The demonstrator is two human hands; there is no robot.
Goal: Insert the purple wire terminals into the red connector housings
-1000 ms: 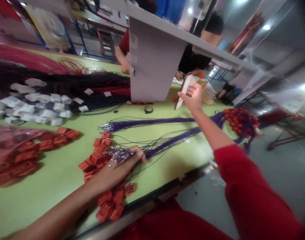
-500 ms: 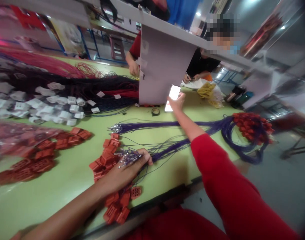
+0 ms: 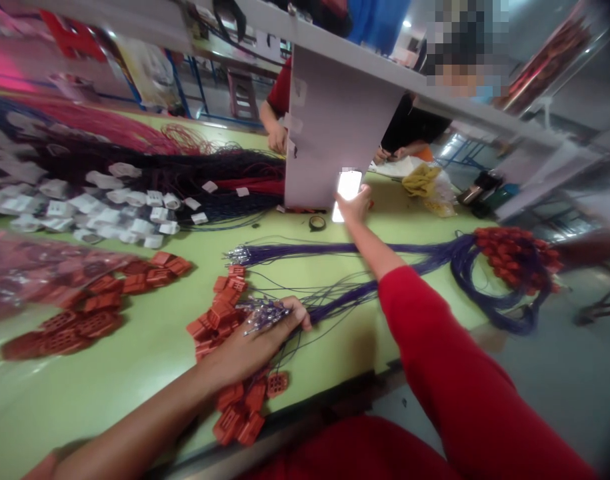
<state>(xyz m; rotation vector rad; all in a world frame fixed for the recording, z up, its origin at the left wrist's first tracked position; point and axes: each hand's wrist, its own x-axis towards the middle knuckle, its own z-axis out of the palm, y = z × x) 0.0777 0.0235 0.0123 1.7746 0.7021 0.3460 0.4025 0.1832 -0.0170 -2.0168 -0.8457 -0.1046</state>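
Observation:
My left hand is closed around a bundle of thin purple wires near their silvery metal terminals. It rests among red plastic connector housings on the green table. My right hand, in a red sleeve, reaches across the table and holds a smartphone upright. The phone's screen glows white, and my fingers hide its lower part. A second purple wire bundle lies between my hands, ending at a red cluster of connectors.
White connectors and dark and red wire bundles lie at the far left, beside red connectors in clear plastic. A grey divider stands on the table. Beyond it, two co-workers' hands are at work. A tape roll lies near it.
The view has swung slightly, shifting everything in the frame to the right. The phone now stands more upright in my right hand, and my left hand still grips the wires.

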